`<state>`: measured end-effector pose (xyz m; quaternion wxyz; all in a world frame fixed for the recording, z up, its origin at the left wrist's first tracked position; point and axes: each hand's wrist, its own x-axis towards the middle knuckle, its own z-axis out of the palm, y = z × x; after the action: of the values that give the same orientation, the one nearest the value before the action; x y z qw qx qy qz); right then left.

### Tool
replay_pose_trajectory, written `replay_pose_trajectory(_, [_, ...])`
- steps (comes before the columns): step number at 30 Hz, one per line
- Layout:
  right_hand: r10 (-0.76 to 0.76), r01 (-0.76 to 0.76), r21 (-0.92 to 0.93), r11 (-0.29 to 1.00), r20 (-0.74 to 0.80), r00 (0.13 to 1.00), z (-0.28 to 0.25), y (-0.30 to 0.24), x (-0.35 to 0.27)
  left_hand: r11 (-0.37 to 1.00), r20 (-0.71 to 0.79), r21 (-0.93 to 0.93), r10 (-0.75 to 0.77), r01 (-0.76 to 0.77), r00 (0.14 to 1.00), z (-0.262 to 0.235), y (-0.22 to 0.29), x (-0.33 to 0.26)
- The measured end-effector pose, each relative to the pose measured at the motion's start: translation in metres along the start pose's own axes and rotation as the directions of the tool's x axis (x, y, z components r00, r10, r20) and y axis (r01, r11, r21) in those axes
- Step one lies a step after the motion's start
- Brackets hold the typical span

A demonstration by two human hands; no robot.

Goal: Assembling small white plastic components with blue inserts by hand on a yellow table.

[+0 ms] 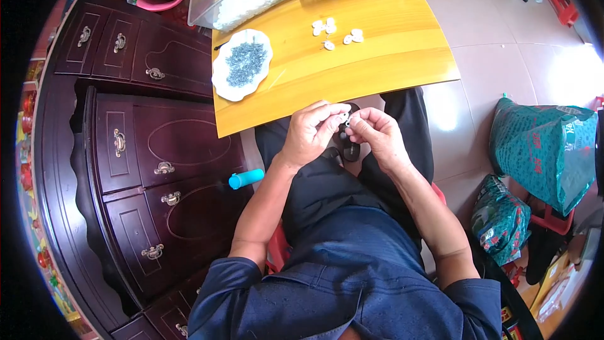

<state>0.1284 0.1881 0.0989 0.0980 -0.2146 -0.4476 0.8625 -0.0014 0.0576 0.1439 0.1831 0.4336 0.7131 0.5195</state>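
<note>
both hands pinch a small white part point(343, 117) above the lap: left hand point(313, 131) at 9 o'clock, right hand point(374, 131) at 3. fitting step, seemingly; aligning comes next.

small white part point(343, 117): pinched between fingertips of both hands point(345, 127), over the lap
position: 6 o'clock of the counter point(377, 56) edge

I'm seeing a glossy yellow wood-grain table point(377, 56), a white plate point(221, 82) of grey screws point(245, 62), and white plastic pieces point(336, 31) beyond. Dark maroon cabinets point(145, 151) with brass handles are standing left; a cyan cylinder point(246, 178) is lying near. Green patterned bags point(544, 151) are sitting right on pale tiles point(503, 69). I'm wearing black trousers point(327, 182) and a navy shirt point(352, 277).
</note>
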Motion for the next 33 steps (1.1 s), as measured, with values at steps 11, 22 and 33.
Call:
replay_pose_trajectory(11, [0.051,-0.052,0.056,0.997,0.022,0.998,0.0,-0.002,0.0,0.992,0.148,0.097,0.069,-0.084,0.987,-0.003,0.001,0.004])
replay_pose_trajectory(22, [0.102,-0.104,0.186,0.977,0.02,0.995,-0.002,0.002,0.002,0.853,0.016,0.483,0.219,-0.199,0.976,0.019,0.015,-0.001])
replay_pose_trajectory(33, [0.172,-0.178,0.304,0.936,0.046,0.984,-0.006,0.001,0.001,0.871,0.043,0.448,0.203,-0.201,0.978,0.018,0.01,-0.002])
